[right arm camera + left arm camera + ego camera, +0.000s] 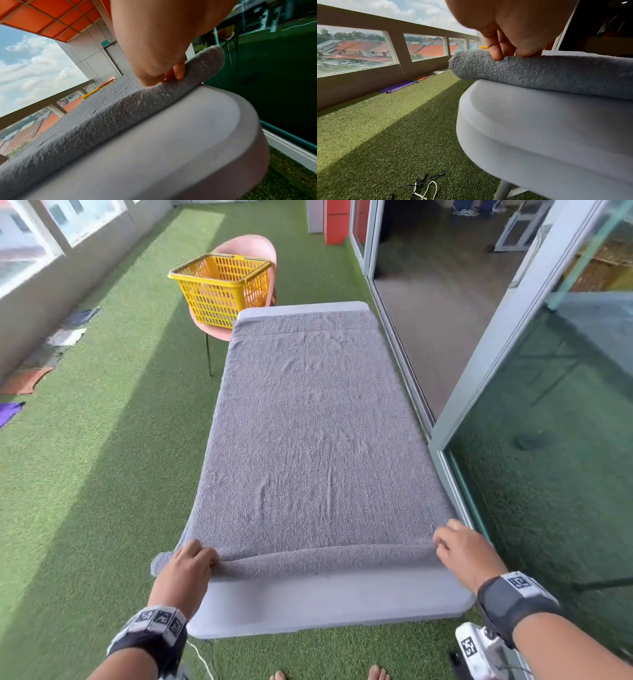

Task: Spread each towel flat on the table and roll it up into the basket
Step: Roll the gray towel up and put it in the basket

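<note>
Green artificial turf [102, 474] is covering the balcony floor, with a low wall of windows [368, 54] running along your left and glass sliding doors [513, 371] along your right. Your grey desk [329, 604] is standing lengthwise in front of you, and the grey towel [308, 422] is lying spread flat over nearly all of its top, reaching almost to the far end. At the near end the towel is turning over into a first low roll [325, 559] that is running across the desk, its left tip overhanging the desk edge. Beyond the far left corner, a yellow basket [219, 289] is sitting on a pink chair [253, 251]. Other cloths [30, 371] are lying on the turf along the wall.

Your left hand [186, 568] is gripping the left end of the roll, its fingers [494, 52] curling over the top and pinching the fabric. Your right hand [466, 553] is holding the right end likewise, its fingers [178, 71] curling onto the roll. Both wrists are wearing black bands with printed markers [161, 618].
</note>
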Demonstrator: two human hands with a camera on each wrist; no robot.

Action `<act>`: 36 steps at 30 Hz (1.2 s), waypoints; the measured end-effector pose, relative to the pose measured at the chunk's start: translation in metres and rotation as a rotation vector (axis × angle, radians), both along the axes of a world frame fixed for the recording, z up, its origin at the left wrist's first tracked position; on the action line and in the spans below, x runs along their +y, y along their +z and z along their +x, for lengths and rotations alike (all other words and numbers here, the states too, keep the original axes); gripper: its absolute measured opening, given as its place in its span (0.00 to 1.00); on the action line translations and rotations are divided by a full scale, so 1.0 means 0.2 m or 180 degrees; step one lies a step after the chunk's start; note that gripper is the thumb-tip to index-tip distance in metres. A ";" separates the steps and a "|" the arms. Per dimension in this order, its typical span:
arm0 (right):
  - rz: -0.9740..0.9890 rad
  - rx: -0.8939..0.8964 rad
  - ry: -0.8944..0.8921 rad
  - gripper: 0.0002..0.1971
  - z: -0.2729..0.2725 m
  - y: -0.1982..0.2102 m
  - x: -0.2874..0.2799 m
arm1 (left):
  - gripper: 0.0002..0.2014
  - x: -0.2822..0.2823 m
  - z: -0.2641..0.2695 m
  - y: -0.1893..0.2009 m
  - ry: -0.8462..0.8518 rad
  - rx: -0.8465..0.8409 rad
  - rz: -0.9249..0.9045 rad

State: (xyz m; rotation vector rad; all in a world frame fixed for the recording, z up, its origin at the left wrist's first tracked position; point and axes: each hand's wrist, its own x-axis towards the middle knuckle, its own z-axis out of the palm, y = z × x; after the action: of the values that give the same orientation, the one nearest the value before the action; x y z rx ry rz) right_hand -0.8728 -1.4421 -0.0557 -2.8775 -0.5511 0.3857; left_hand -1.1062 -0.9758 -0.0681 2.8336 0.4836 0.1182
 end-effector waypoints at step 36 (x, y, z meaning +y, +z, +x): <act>-0.0603 -0.0070 0.0442 0.16 -0.08 0.02 -0.01 | 0.24 0.01 -0.04 0.02 -0.0238 0.0462 0.0375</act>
State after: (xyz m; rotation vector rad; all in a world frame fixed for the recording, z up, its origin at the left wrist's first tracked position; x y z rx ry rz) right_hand -0.8886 -1.4442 -0.0524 -3.0362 -0.7598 0.4505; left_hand -1.1145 -0.9740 -0.0648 2.9857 0.4122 -0.0765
